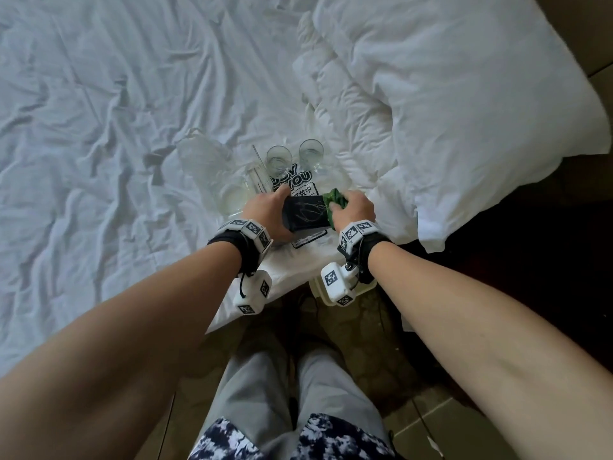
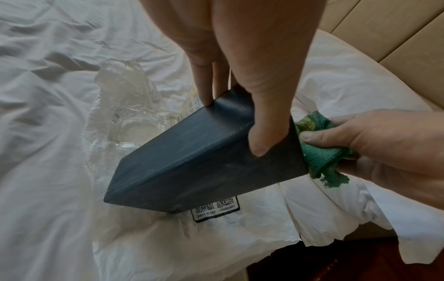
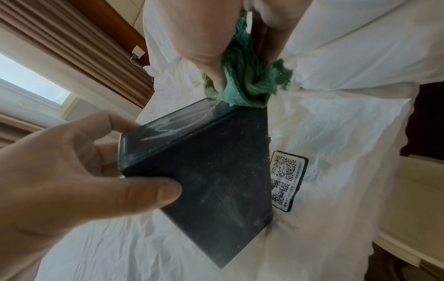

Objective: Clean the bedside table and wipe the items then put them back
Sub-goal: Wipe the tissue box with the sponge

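A dark, dusty box (image 1: 303, 217) (image 2: 204, 163) (image 3: 211, 167) stands tilted on the white bed, one corner resting on a white plastic bag (image 1: 298, 257) (image 3: 336, 133) with QR codes. My left hand (image 1: 268, 210) (image 2: 240, 85) (image 3: 84, 161) grips the box, thumb on one face and fingers on the other. My right hand (image 1: 353, 209) (image 2: 372, 138) (image 3: 216, 47) holds a bunched green cloth (image 1: 335, 200) (image 2: 319, 152) (image 3: 247, 83) against the box's upper right edge. Streaks show on the box's top face.
Two clear drinking glasses (image 1: 279, 159) (image 1: 311, 152) stand on the bed beyond the box. A glass ashtray (image 1: 232, 194) (image 2: 134, 129) and crumpled clear plastic (image 1: 202, 154) lie to the left. A white pillow (image 1: 464, 94) fills the right. Dark floor lies below.
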A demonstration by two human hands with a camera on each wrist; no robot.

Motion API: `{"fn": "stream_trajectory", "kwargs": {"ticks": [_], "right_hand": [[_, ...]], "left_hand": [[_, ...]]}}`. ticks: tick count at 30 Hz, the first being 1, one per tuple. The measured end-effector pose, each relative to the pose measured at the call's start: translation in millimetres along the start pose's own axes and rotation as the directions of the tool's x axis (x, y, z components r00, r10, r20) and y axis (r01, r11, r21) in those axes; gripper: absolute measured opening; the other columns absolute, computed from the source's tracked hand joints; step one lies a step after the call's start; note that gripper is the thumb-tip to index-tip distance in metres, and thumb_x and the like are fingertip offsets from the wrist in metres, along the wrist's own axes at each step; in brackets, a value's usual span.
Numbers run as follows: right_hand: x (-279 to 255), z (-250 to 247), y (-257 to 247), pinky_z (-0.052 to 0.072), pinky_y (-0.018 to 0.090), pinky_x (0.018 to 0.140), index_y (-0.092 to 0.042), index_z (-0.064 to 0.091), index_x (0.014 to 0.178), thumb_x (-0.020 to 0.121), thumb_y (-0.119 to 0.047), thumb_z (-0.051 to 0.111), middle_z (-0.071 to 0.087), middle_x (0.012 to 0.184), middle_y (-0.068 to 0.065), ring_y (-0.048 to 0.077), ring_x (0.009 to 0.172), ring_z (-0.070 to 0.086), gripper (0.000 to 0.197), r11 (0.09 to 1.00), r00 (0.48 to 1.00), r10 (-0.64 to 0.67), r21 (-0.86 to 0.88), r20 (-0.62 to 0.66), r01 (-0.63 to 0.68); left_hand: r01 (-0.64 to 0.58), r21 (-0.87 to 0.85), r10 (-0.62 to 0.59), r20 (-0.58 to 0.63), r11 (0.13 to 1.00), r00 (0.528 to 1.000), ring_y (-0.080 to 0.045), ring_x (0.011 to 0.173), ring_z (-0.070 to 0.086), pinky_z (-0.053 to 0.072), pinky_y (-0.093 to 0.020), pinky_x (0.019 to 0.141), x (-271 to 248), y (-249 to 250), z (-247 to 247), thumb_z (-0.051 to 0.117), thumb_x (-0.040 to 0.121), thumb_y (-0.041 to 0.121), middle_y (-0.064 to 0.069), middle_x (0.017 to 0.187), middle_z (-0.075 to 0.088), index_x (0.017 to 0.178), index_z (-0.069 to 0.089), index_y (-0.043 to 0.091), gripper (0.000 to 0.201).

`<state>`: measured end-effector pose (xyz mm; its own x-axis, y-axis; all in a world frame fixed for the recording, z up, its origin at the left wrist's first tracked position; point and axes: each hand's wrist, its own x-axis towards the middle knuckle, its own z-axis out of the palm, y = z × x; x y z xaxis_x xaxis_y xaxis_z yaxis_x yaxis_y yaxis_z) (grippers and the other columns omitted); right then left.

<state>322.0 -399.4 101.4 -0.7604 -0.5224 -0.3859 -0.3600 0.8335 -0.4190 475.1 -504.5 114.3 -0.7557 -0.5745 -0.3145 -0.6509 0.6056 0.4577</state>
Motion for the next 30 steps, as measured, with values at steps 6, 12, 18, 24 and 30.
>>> {"fn": "stream_trajectory", "kwargs": {"ticks": [6, 12, 18, 24, 30], "right_hand": [[-6, 2, -5, 0.037, 0.026, 0.072, -0.011, 0.069, 0.099, 0.086, -0.021, 0.067, 0.064, 0.106, 0.005, 0.026, 0.096, 0.059, 0.016, 0.998, 0.997, -0.069, -0.009, -0.034, 0.069], [-14, 4, -10, 0.035, 0.027, 0.069, -0.005, 0.066, 0.093, 0.088, -0.019, 0.065, 0.060, 0.105, 0.008, 0.028, 0.093, 0.057, 0.015, 0.982, 0.985, -0.167, -0.097, -0.046, 0.162], [-18, 8, -19, 0.038, 0.028, 0.070, -0.007, 0.066, 0.093, 0.086, -0.020, 0.066, 0.062, 0.103, 0.006, 0.029, 0.092, 0.058, 0.015, 0.984, 0.985, -0.168, -0.062, -0.035, 0.165], [-25, 10, -24, 0.042, 0.029, 0.074, -0.017, 0.069, 0.100, 0.083, -0.025, 0.069, 0.066, 0.103, 0.001, 0.026, 0.096, 0.060, 0.019, 0.992, 0.992, -0.126, 0.029, -0.002, 0.126], [-25, 6, -29, 0.050, 0.025, 0.082, -0.021, 0.071, 0.106, 0.083, -0.024, 0.072, 0.072, 0.099, 0.000, 0.018, 0.092, 0.064, 0.023, 0.959, 0.982, -0.135, 0.267, 0.133, 0.096]], "left_hand": [[-0.027, -0.022, 0.027, -0.025, 0.999, 0.999, -0.021, 0.058, 0.048, 0.040, -0.027, 0.055, -1, -7, 1, 0.082, 0.057, 0.058, 0.003, 0.070, 0.055, 0.097, 0.050, 0.013, 0.068], [-0.027, 0.003, 0.027, 0.011, 1.000, 1.000, -0.021, 0.059, 0.054, 0.044, -0.028, 0.054, -1, -8, 2, 0.079, 0.059, 0.063, 0.003, 0.073, 0.059, 0.098, 0.046, 0.018, 0.068], [-0.040, -0.025, 0.040, -0.004, 0.999, 0.999, -0.019, 0.058, 0.048, 0.037, -0.025, 0.056, -1, -12, -2, 0.083, 0.059, 0.055, 0.005, 0.071, 0.053, 0.098, 0.049, 0.012, 0.068], [-0.019, 0.004, 0.019, 0.043, 1.000, 0.999, -0.022, 0.058, 0.056, 0.040, -0.026, 0.052, 3, -14, 3, 0.082, 0.056, 0.057, 0.005, 0.069, 0.054, 0.096, 0.043, 0.020, 0.067], [-0.019, -0.041, 0.018, -0.017, 0.999, 1.000, -0.023, 0.053, 0.048, 0.033, -0.025, 0.053, 3, -15, -3, 0.082, 0.055, 0.057, 0.006, 0.062, 0.046, 0.094, 0.048, 0.012, 0.068]]}}
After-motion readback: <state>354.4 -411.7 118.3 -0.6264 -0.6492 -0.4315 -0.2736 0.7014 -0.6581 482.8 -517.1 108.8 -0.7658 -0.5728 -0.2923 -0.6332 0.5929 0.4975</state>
